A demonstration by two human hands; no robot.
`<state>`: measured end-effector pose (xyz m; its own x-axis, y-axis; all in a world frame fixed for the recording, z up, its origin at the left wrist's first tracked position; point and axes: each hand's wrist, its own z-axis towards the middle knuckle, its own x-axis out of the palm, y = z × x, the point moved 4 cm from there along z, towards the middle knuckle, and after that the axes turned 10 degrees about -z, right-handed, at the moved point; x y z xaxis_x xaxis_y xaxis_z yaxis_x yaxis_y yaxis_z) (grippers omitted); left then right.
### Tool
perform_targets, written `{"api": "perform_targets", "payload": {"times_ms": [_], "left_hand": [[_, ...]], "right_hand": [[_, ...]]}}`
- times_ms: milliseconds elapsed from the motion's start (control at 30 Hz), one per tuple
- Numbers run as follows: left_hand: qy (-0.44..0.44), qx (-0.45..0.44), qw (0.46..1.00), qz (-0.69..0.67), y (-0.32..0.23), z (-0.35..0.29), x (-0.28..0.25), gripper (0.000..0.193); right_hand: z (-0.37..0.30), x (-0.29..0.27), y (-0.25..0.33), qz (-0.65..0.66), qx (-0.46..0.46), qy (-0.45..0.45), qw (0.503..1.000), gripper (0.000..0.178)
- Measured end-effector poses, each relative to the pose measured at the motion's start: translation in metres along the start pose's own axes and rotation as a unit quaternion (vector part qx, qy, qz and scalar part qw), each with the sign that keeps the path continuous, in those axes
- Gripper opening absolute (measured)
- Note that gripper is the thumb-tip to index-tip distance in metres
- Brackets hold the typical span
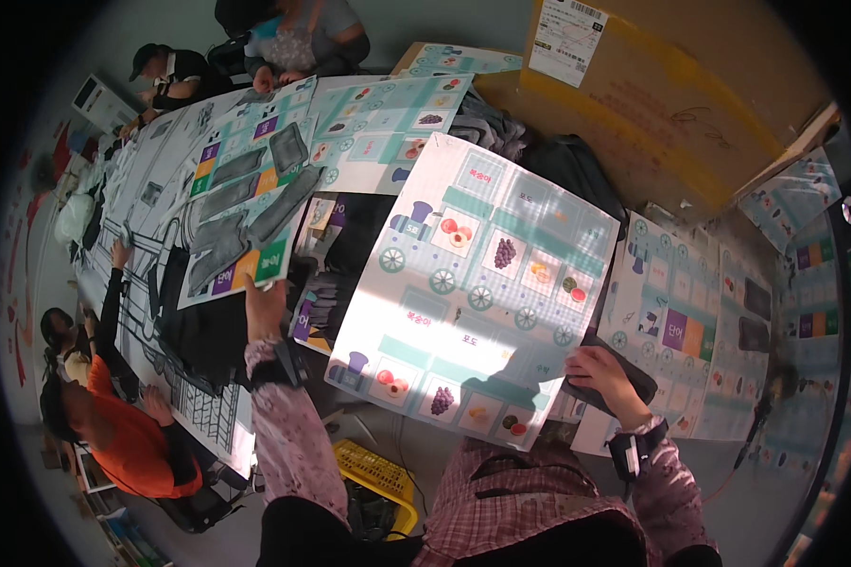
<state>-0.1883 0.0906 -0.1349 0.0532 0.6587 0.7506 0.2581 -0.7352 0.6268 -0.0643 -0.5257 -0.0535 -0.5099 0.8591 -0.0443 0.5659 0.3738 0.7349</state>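
A large white-and-teal printed sheet [416,274] with trains and fruit pictures lies tilted before me, sunlit across its middle. At its lower right edge, the fingers of my right hand [603,380] are curled on a dark grey flat fabric piece [633,370], close against the sheet's border. My left hand [265,310] grips the near edge of a smaller printed sheet [272,263] with orange, green and purple blocks. Several grey fabric pieces [219,248] rest on that sheet. My left fingertips are partly hidden.
A big cardboard box [652,104] stands at the back right. More printed sheets [671,321] lie to the right, with grey pieces on them. A yellow basket [373,470] sits below the table. A person in orange [132,435] works at left; others sit at the far end.
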Motion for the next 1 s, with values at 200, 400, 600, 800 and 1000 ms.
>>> {"api": "perform_targets", "payload": {"times_ms": [200,400,600,800,1000], "left_hand": [[-0.094,0.186,0.930,0.303,0.145,0.019,-0.023,0.040],[-0.083,0.157,0.781,0.599,0.175,0.116,-0.031,0.049],[0.032,0.092,0.385,0.918,0.116,0.209,-0.020,0.043],[0.165,0.265,0.259,0.914,0.070,0.232,0.032,0.023],[0.153,0.218,0.390,0.882,0.214,0.195,0.081,0.020]], "right_hand": [[0.035,-0.009,-0.035,-0.261,-0.106,-0.253,0.925,0.051],[0.030,-0.003,-0.037,-0.114,-0.043,-0.140,0.983,0.030],[0.000,0.008,-0.008,-0.018,-0.073,-0.123,0.990,0.020],[0.000,0.015,-0.003,-0.023,-0.083,-0.115,0.990,0.020],[0.008,-0.007,-0.030,-0.055,-0.109,-0.156,0.980,0.020]]}}
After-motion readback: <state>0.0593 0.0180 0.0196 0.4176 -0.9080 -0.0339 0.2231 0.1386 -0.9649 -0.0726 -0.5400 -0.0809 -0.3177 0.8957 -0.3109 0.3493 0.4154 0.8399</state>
